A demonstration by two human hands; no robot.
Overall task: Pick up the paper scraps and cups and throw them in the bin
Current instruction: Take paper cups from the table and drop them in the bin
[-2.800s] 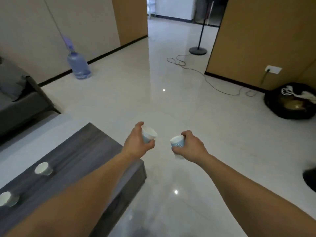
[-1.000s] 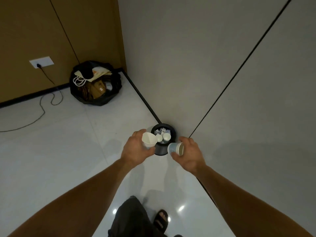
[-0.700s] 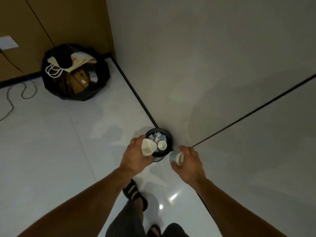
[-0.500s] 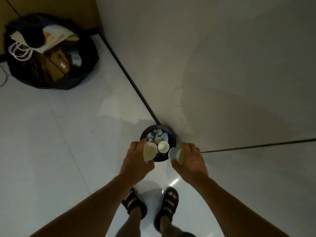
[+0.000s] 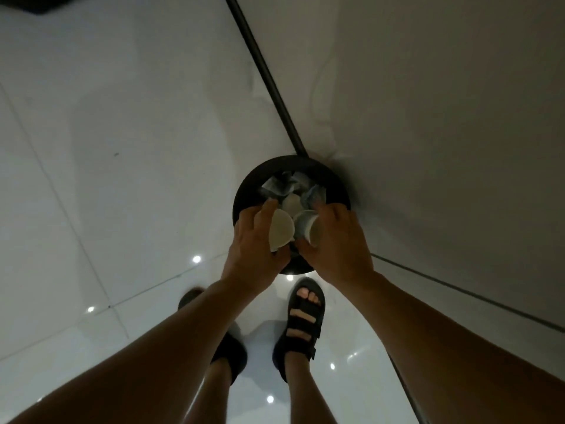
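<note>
A round black bin (image 5: 244, 191) stands on the floor against the wall, holding crumpled paper scraps (image 5: 284, 186) and a white cup (image 5: 292, 201). My left hand (image 5: 250, 249) grips a white paper cup (image 5: 279, 234), tipped on its side over the bin's near rim. My right hand (image 5: 336, 243) grips a second paper cup with a blue print (image 5: 308, 228), also tipped, its mouth facing me. Both cups hang just above the bin's opening and almost touch each other.
A grey wall (image 5: 428, 117) with a black skirting strip (image 5: 269, 81) rises right behind the bin. Glossy white floor tiles (image 5: 122, 148) stretch to the left. My feet in black sandals (image 5: 301, 319) stand just short of the bin.
I have walked from the table to the bin and bent down over it. Both hands have lowered their cups to the bin's opening and tipped them further.
</note>
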